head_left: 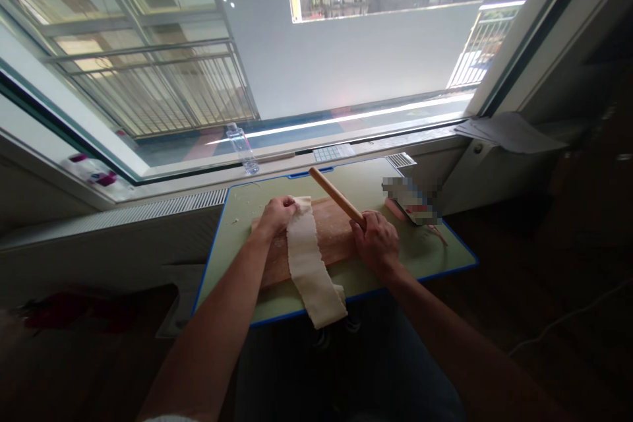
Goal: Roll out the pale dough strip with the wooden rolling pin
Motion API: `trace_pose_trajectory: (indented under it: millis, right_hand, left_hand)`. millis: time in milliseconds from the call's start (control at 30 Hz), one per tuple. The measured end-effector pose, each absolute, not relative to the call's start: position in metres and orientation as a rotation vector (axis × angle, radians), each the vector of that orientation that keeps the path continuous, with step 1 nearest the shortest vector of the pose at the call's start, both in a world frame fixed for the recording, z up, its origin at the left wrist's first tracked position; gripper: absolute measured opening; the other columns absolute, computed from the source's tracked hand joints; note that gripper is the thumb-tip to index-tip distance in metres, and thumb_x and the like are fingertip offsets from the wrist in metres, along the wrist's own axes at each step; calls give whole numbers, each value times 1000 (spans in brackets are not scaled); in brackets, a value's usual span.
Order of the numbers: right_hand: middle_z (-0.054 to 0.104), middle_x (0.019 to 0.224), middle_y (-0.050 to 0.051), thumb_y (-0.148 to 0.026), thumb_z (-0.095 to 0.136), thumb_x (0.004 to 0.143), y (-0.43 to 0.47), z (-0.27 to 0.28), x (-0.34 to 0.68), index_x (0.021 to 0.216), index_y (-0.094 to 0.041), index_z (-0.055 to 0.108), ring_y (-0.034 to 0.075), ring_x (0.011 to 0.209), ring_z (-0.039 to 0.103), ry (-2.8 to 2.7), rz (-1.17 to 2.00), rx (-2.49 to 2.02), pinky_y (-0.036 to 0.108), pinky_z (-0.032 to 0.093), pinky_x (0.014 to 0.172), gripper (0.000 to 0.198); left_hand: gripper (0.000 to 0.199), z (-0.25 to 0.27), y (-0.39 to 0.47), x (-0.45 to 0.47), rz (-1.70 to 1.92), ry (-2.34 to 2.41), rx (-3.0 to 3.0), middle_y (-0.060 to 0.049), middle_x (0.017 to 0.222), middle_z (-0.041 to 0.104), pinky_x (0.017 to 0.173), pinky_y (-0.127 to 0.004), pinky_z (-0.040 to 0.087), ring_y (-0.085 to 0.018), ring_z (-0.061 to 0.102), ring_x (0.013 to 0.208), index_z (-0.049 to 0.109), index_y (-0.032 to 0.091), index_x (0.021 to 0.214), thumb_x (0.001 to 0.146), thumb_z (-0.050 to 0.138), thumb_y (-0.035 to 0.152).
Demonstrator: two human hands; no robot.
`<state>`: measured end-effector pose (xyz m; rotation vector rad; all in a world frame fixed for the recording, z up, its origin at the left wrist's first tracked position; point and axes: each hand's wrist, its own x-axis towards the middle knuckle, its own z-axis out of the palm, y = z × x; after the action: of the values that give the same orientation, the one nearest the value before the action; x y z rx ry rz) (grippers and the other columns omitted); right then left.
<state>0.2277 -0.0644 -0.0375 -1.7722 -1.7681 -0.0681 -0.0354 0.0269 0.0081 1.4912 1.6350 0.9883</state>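
A long flat strip of dough (307,254) lies across a wooden board (339,227), its near end hanging past the front edge of the table. My left hand (278,214) pinches the far left corner of the strip. In my right hand (378,241) is a wooden rolling pin (336,195), gripped at its near end and slanting up to the left. The pin's far end is raised beyond the board, to the right of the dough's far end. Whether the pin touches the board cannot be told.
The board rests on a small green table (227,244) with a blue rim. A partly blurred packet (420,211) lies at its right side. On the windowsill stand a clear plastic bottle (242,148) and, farther left, a pink-and-white item (93,170). Papers (512,132) lie at the right.
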Motion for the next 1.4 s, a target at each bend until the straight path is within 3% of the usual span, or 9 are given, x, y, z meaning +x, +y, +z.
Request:
trace_pose_trajectory:
  millis: [167, 400, 533, 667, 1033, 1400]
  right_hand:
    - [73, 115, 10, -39, 57, 108, -65, -35, 227, 113, -20, 63, 28, 106, 64, -1772, -47, -1773, 36, 39, 90, 20]
    - [73, 117, 10, -39, 58, 107, -66, -33, 227, 113, -20, 63, 28, 105, 65, -1765, -25, -1802, 37, 38, 90, 20]
    - [73, 118, 10, -38, 59, 107, -66, -30, 226, 114, -20, 63, 28, 107, 65, -1760, 5, -1803, 37, 38, 90, 19]
    - [73, 117, 10, -38, 59, 107, -67, -27, 225, 112, -21, 63, 28, 106, 65, -1758, 25, -1808, 37, 38, 90, 18]
    - [73, 116, 10, -39, 55, 108, -67, -27, 225, 110, -22, 63, 28, 105, 65, -1749, 35, -1784, 37, 39, 89, 19]
    - [73, 112, 10, -40, 57, 108, -65, -26, 225, 110, -21, 64, 28, 104, 66, -1764, 31, -1857, 37, 40, 89, 21]
  left_hand:
    - [12, 14, 31, -34, 952, 1660, 1437, 0, 64, 68, 58, -27, 43, -13, 55, 57, 72, 18, 74, 75, 74, 30]
    - [27, 13, 53, -30, 765, 1789, 1400, -1, 50, 61, 54, -30, 41, -16, 55, 53, 68, 20, 54, 69, 84, 35]
    - [14, 9, 50, -22, 881, 1795, 1429, -3, 61, 71, 59, -29, 46, -18, 63, 61, 76, 18, 67, 71, 80, 31]
    - [18, 10, 42, -17, 963, 1705, 1378, -3, 65, 74, 56, -28, 46, -15, 60, 57, 80, 16, 80, 75, 75, 32]
    - [32, 8, 35, -17, 1108, 1518, 1285, -3, 76, 76, 62, -28, 51, -16, 65, 65, 77, 16, 87, 70, 80, 44]
    - [19, 3, 43, -25, 1037, 1790, 1481, -3, 73, 76, 62, -27, 47, -16, 63, 65, 80, 17, 82, 81, 69, 33]
